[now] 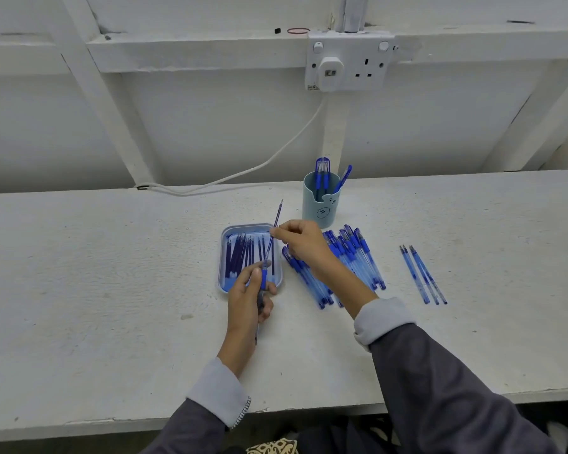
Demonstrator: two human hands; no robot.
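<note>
White table (112,273), tray (223,257), cup (322,209), loose pens (361,260)

Even, soft white light, bright overall. Faint shadows under hands at centre frame. No glare. Wide-angle bending at edges; slight softness throughout, corners blurrier.

Pen barrel (263,278) mostly hidden in left hand (248,298); pen pile (358,260) partly behind right hand (304,244); sleeves (456,388) cut at btm.

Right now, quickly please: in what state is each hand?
Left hand: closed, holding a pen barrel.
Right hand: closed, its fingers pinching a thin refill whose lower end meets the pen barrel.
</note>
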